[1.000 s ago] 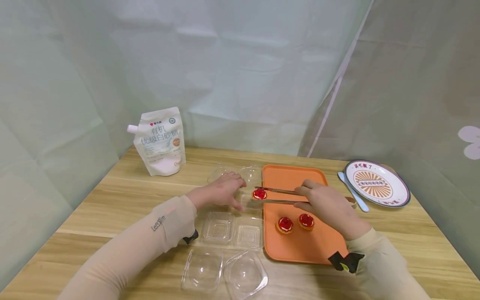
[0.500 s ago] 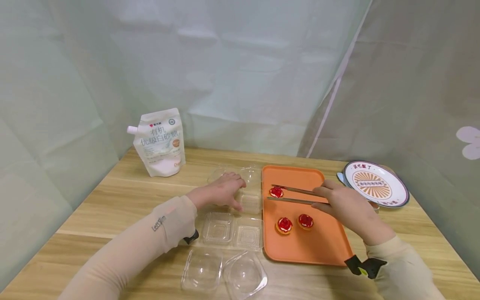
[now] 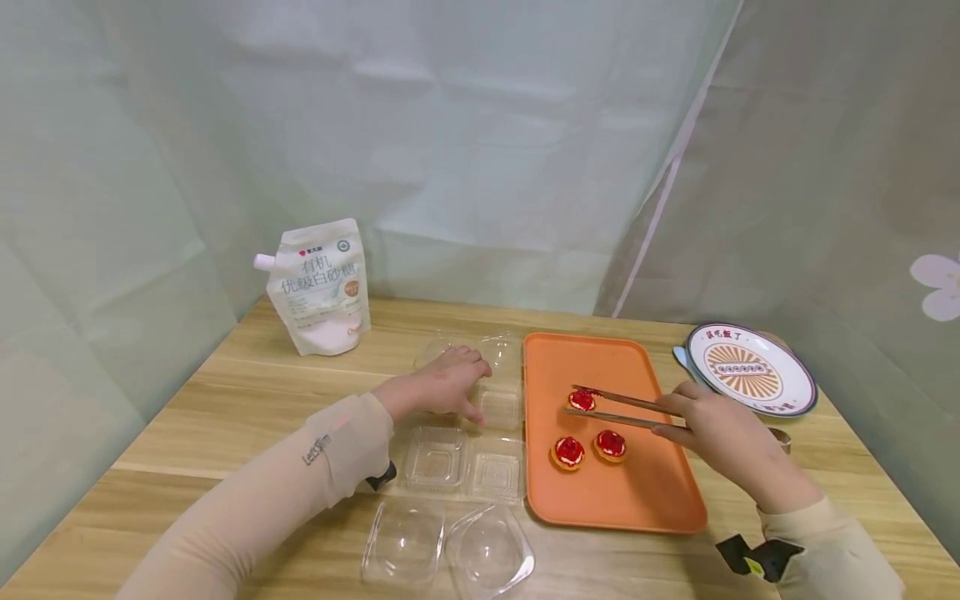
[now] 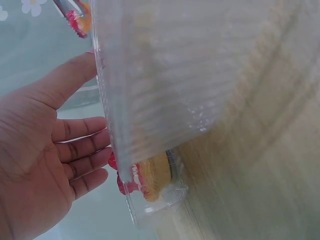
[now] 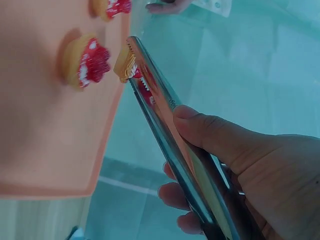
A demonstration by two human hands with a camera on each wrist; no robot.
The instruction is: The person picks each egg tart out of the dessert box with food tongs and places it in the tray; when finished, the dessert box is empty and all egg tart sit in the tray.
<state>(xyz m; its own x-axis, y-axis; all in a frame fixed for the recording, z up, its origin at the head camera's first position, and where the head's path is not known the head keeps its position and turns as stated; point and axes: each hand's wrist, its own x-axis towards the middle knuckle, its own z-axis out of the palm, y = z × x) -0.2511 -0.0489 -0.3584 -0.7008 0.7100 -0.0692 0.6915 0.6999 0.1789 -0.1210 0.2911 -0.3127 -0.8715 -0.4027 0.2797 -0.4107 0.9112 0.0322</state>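
My right hand (image 3: 720, 429) grips metal tongs (image 3: 626, 400), one small tart (image 5: 125, 65) with a red top between their tips. The tongs' tips are over the orange tray (image 3: 660, 492). Nearer the front of that tray sit two more such tarts, one on the left (image 3: 568, 453) and one on the right (image 3: 610, 446). My left hand (image 3: 447, 383) is over the clear plastic containers, its thumb and fingers at the rim of one container (image 4: 115, 125) in the left wrist view. Another tart (image 4: 155, 175) shows inside a clear container there, hidden behind my hand in the head view.
Clear plastic containers (image 3: 497, 471) stand along the tray's left edge, with lids (image 3: 405, 542) toward the front. A white sugar pouch (image 3: 318, 287) stands at the back left. A patterned plate (image 3: 780, 392) and a light blue utensil (image 3: 684, 360) lie right of the tray.
My right hand has moved the tongs and tart rightward and slightly frontward, from the tray's left edge to over the tray. The left hand has stayed at the containers.
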